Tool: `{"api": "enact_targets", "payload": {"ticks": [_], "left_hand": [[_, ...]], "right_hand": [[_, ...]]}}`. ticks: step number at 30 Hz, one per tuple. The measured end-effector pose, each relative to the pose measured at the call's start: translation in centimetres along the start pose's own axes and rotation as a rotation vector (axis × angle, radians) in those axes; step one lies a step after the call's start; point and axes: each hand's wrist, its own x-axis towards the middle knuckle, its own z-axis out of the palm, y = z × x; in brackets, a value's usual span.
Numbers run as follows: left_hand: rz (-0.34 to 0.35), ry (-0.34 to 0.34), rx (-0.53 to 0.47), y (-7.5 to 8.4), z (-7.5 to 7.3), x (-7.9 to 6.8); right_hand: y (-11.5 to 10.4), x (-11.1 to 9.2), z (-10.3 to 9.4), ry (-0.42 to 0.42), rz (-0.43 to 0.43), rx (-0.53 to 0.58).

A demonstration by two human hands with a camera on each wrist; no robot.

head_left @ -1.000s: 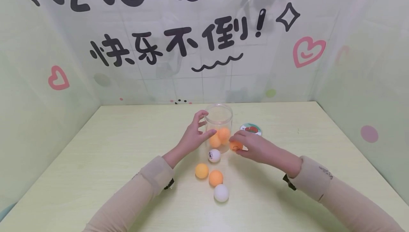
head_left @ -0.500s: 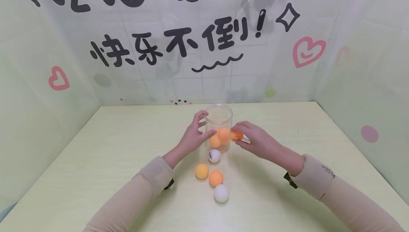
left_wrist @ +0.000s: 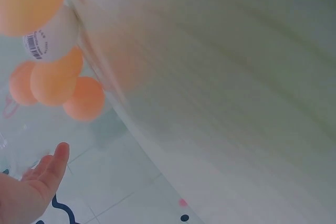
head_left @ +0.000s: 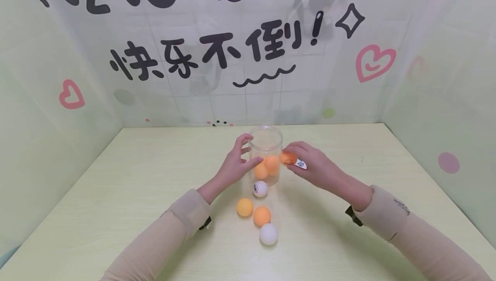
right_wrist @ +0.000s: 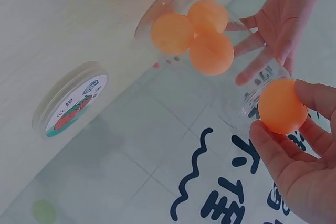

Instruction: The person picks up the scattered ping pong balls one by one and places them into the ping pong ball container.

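Note:
A clear jar (head_left: 265, 143) stands upright near the back of the table, with three orange ping-pong balls (right_wrist: 211, 53) at its bottom. My left hand (head_left: 234, 162) is spread at the jar's left side, its fingers largely straight and the thumb in front; whether it presses the wall is hard to tell. Right of the jar, my right hand (head_left: 315, 167) pinches another orange ping-pong ball (right_wrist: 283, 106) between thumb and fingers, below rim height in the head view. In front of the jar lie a printed white ball (head_left: 260, 189), a yellow-orange ball (head_left: 245, 207), an orange ball (head_left: 262, 216) and a plain white ball (head_left: 268, 234).
A round lid (right_wrist: 73, 103) with a printed label lies right of the jar, mostly covered by my right hand in the head view. Behind the pale table (head_left: 155, 177) rises a white curtain (head_left: 201, 104) with black lettering; similar sheets stand at both sides.
My right hand has lifted its orange ball from low beside the jar to higher along its right side, covering more of the lid. The left hand and the loose balls stay put.

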Motion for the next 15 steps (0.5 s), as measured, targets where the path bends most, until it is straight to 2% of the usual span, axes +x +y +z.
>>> {"api": "enact_targets", "payload": {"ticks": [15], "left_hand": [[0.000,-0.006,-0.007,-0.05,-0.13,-0.28]], "right_hand": [[-0.37,0.57,-0.51,0.017,0.015,0.003]]}}
